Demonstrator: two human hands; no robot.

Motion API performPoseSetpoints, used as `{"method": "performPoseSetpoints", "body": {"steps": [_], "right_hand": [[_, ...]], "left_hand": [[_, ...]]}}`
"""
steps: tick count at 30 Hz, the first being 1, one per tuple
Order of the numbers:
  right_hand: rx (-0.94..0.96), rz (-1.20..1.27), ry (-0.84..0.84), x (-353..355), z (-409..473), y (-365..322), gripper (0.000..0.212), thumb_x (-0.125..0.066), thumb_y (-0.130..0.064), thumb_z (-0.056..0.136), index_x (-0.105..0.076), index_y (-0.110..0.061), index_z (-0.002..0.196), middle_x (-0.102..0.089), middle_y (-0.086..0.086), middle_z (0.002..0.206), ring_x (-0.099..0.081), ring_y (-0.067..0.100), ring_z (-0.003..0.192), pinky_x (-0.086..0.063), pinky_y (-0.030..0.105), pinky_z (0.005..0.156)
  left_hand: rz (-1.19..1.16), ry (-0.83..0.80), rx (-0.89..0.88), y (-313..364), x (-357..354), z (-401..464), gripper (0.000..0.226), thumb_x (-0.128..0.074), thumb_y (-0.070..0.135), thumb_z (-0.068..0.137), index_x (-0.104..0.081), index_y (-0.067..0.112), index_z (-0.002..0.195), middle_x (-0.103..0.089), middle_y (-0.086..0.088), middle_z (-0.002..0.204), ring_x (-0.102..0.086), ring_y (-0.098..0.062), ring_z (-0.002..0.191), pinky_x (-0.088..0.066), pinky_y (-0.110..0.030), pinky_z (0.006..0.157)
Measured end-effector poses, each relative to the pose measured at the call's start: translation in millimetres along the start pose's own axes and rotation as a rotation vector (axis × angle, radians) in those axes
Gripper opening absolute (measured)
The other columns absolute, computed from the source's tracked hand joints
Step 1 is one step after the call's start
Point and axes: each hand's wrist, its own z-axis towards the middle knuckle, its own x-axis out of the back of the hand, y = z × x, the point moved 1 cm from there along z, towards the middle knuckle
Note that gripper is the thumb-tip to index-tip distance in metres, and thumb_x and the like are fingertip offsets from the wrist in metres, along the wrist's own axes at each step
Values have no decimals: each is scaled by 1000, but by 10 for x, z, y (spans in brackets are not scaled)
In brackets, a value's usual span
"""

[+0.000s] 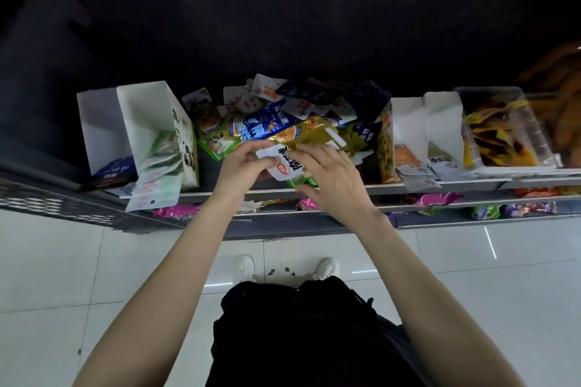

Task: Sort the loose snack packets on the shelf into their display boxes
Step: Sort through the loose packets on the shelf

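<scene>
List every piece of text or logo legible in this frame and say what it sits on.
Blue packet on the loose pile: large white Chinese characters, too blurred to quote.
White packet between the hands: bold black characters and a red oval logo, unreadable.
Left display box: black characters on its side, unreadable.
Other packets: print too small.
Nothing can be quoted reliably.

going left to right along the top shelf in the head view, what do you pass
white display box → green-and-white box → loose packet pile → orange-printed box → white box with packets → clear plastic bin
</scene>
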Motion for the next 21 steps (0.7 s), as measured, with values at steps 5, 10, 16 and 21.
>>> {"method": "performPoseSetpoints", "body": {"steps": [5, 10, 16, 21], "right_hand": [[-574, 643, 215, 107, -58, 87, 7, -57, -13, 93, -63, -9, 95, -65, -1, 72, -63, 21, 65, -49, 32, 53], [-913, 1344, 141, 228, -118, 109, 24, -57, -4, 92, -54, -9, 115, -69, 8, 105, -66, 18, 90, -57, 36, 74], [-881, 1199, 148, 326, -271, 210, 31, -66, -2, 85, -47, -14, 106, -69, 5, 100, -67, 18, 90, -58, 40, 75], [-773, 785, 11, 716, -688, 699, 21, -72, -17, 82, -56, -17, 96, -71, 1, 95, -70, 13, 74, -59, 35, 66]], "left_hand": [[-37, -74, 76, 138, -61, -124, 38, -44, 42, 96, -70, 14, 96, -72, -2, 88, -67, -11, 72, -55, -20, 61], [106, -211, 0, 157, -143, -207, 22, -59, 29, 90, -64, 23, 111, -66, 6, 109, -62, -10, 101, -53, -22, 82], [619, -311, -140, 139, -422, -211, 42, -74, 19, 80, -57, 27, 118, -64, 3, 104, -60, -11, 94, -48, -25, 80], [913, -454, -275, 259, -846, -132, 52, -73, 23, 81, -54, 28, 130, -61, 0, 120, -61, -17, 100, -47, -29, 88]]}}
